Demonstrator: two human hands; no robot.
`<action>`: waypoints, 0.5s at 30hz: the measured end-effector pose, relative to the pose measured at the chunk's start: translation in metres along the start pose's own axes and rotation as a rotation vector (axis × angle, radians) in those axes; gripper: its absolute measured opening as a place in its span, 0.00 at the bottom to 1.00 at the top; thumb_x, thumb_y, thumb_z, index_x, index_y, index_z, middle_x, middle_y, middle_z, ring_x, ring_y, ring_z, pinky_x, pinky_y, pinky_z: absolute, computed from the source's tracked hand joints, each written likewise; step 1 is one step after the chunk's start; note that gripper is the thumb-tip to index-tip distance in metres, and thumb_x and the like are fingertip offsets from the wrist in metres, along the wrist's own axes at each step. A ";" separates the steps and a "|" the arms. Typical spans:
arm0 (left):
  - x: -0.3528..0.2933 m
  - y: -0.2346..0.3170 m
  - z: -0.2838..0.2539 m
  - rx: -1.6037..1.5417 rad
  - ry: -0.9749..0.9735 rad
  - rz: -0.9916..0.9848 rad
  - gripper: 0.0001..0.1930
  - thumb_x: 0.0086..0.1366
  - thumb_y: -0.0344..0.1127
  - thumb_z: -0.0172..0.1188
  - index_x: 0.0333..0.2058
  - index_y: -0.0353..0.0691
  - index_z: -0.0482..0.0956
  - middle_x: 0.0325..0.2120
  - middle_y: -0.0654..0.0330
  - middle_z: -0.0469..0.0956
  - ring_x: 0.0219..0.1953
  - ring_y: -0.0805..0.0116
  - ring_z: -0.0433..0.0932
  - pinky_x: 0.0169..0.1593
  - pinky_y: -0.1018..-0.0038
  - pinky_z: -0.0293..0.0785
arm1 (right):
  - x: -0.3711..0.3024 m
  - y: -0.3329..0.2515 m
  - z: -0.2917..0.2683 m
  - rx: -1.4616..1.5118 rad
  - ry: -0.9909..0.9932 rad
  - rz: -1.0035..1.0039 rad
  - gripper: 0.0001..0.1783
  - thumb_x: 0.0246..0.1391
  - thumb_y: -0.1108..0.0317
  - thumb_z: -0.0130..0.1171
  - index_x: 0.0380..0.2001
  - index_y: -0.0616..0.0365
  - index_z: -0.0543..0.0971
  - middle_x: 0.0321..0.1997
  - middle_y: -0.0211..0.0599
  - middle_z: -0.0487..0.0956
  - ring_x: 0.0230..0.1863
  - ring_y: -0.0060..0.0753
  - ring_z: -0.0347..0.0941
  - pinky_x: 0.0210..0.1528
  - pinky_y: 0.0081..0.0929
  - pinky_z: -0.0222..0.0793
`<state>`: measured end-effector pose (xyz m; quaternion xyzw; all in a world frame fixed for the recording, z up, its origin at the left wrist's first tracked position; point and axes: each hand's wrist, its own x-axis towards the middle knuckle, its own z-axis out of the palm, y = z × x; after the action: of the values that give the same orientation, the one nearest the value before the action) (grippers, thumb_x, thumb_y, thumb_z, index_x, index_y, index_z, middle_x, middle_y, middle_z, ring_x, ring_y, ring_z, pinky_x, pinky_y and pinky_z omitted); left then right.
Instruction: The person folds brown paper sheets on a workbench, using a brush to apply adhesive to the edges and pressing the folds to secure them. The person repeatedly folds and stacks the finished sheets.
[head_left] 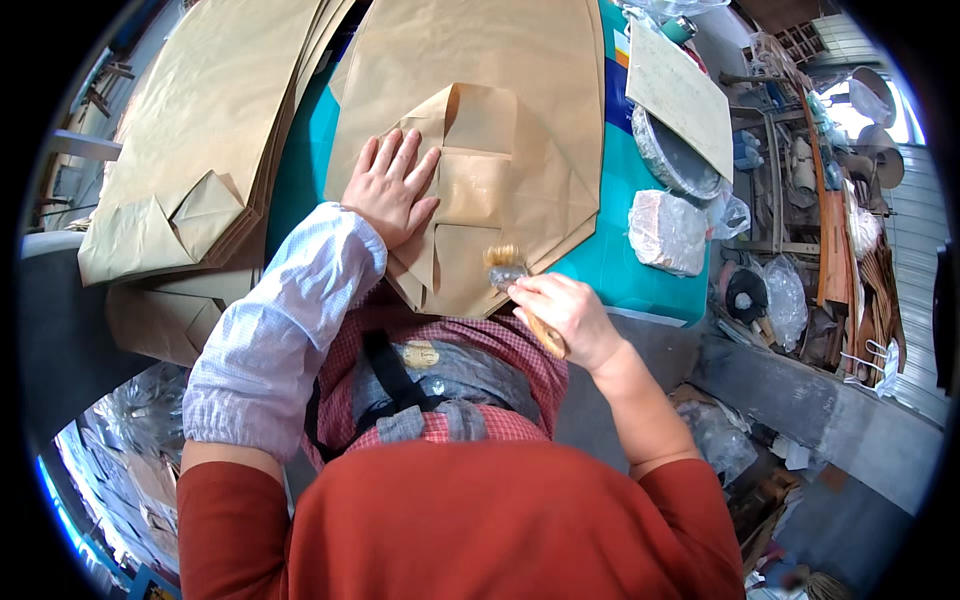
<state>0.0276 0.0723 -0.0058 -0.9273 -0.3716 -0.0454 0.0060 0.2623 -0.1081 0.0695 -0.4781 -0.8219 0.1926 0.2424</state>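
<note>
A large brown paper bag point(545, 205) lies in front of me, its near end folded into a flat, angular bottom. My left hand point(392, 190) rests flat on the left part of that fold, fingers spread. In my right hand point(570, 315) is a paintbrush point(507, 268), gripped by its wooden handle, with the pale bristles over the folded paper near its front edge. Whether the bristles touch the paper I cannot tell. A shiny, wet-looking patch point(475, 188) shows on the middle of the fold. More brown paper lies under this bag.
A stack of brown paper bags point(190, 120) lies to the left. On the teal tabletop point(640, 280) at the right are a plastic-wrapped block point(668, 232), a round basin point(665, 150) and a pale board point(682, 90) partly over it. Cluttered shelves point(785, 180) stand farther right.
</note>
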 end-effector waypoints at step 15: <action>0.015 -0.039 0.031 -0.502 0.204 0.132 0.18 0.63 0.34 0.59 0.51 0.38 0.79 0.56 0.48 0.73 0.63 0.50 0.66 0.66 0.59 0.60 | 0.085 -0.007 0.037 0.110 0.005 -0.165 0.16 0.46 0.73 0.63 0.41 0.62 0.80 0.42 0.43 0.80 0.43 0.44 0.78 0.44 0.32 0.76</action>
<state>0.0143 0.1122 -0.0357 -0.9126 -0.2850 -0.2287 -0.1834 0.1996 -0.0393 0.0615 -0.3953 -0.8460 0.2156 0.2855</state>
